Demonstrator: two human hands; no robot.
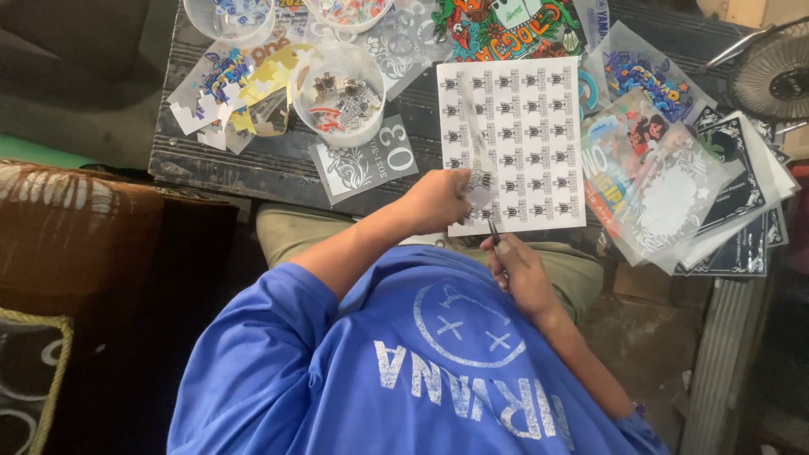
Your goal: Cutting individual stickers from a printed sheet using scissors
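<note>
Hands (472, 227) over sticker sheet (514, 139); dark wooden table (253, 160), sofa (76, 219) beside.

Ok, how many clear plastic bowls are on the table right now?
3. One bowl holds cut stickers, left of the white sticker sheet; two more, the left bowl and middle bowl, sit cropped at the top edge. Others may lie out of frame.
</note>
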